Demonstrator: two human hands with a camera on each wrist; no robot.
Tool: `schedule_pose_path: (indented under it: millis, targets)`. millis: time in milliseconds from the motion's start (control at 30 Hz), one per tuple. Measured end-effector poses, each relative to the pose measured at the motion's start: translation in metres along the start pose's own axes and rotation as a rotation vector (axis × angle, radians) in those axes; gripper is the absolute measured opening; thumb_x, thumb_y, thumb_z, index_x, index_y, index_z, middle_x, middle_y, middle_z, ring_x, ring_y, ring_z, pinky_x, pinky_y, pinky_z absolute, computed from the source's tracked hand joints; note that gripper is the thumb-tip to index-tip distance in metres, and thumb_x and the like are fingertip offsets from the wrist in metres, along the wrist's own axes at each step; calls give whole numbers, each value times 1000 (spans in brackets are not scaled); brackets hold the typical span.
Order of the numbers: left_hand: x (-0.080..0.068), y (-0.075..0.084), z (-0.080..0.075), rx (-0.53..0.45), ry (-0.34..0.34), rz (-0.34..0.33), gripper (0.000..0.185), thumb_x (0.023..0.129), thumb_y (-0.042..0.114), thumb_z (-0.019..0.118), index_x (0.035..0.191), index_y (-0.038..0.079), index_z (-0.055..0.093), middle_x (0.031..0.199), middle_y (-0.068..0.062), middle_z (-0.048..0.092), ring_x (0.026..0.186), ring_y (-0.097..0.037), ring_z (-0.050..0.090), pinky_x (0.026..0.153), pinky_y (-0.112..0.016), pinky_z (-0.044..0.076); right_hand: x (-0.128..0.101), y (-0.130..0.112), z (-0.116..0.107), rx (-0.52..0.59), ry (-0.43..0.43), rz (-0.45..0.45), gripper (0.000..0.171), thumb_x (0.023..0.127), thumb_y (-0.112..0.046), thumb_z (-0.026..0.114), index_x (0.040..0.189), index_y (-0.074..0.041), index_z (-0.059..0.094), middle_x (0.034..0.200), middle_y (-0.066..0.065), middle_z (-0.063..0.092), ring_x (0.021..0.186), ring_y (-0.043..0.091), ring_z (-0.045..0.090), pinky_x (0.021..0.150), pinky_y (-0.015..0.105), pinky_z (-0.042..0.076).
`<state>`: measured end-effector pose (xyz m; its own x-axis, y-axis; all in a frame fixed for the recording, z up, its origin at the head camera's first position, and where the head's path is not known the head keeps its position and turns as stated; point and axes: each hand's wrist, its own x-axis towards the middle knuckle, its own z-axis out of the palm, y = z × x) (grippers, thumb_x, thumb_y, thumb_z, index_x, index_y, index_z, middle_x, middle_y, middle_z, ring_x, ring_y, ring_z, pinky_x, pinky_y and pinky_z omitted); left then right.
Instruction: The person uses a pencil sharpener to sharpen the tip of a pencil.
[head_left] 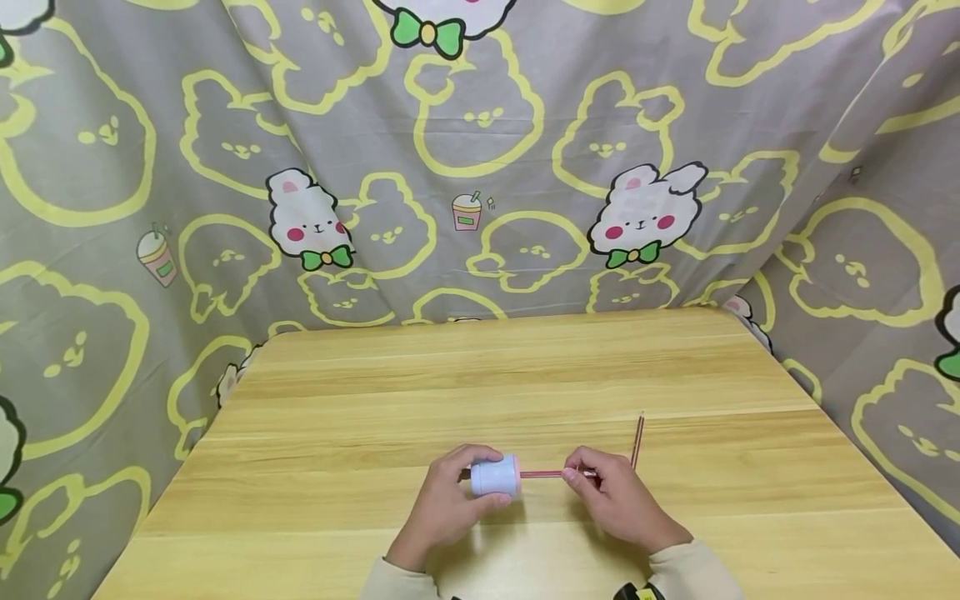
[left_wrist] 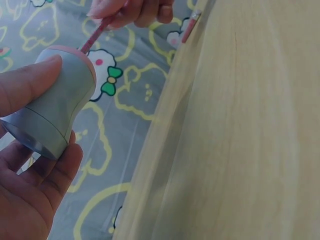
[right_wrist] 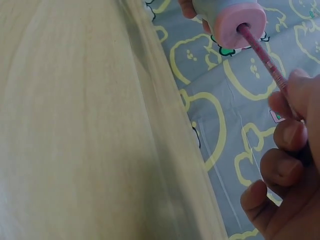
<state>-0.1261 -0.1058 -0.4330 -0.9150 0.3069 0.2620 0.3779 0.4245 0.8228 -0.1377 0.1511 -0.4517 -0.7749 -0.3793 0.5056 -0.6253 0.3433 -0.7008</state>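
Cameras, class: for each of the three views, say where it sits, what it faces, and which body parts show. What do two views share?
Head: above, facing down at the table; both hands and sleeves show.
Left wrist: beside the left hand, facing the sharpener.
Right wrist: behind the right hand, facing the sharpener's pink end.
Shared: both wrist views show the pencil entering the sharpener.

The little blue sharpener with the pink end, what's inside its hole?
A thin pink pencil goes into the hole of the small blue sharpener, pinched by the right hand. The left hand grips the sharpener. The pencil's tip is hidden inside.
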Motion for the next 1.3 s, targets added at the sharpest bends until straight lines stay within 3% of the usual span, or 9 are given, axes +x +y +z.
schedule_pose_path:
  millis: [233,533,767,1100,1300]
  targets:
    - [0,0,0,2,4,0,42,75,15,84,112,13,66,115,-5,63,93,-20,59,79,-32,54,0,-1,0,-20,-4,-7,17,95,-2,59,80,-12,62,64,-19,39,55,-5,34,44,16,34]
    - [0,-1,0,8,18,22,42,74,13,85,111,12,66,114,-4,64,92,-19,60,78,-33,55,0,0,0,43,-47,21,8,93,-6,63,93,-13,60,62,-18,35,52,-6,29,43,15,30]
    - [0,-1,0,6,14,21,42,74,12,85,111,12,66,114,-5,64,92,-20,60,78,-33,55,-1,0,-1,-1,-33,13,13,95,-4,60,85,-12,62,65,-19,41,54,-5,35,43,17,34]
    - [-1,0,-1,3,8,14,42,74,13,84,111,12,66,115,-4,64,93,-19,60,79,-33,55,0,1,-1,-63,-28,19,21,98,-5,56,81,-11,66,62,-20,35,54,-4,33,46,19,36]
    - [0,0,0,1,7,8,42,74,13,84,112,13,66,115,-4,64,93,-19,60,79,-33,54,0,1,-1,7,-57,43,5,95,-7,60,93,-11,62,65,-17,40,53,-5,33,43,16,33]
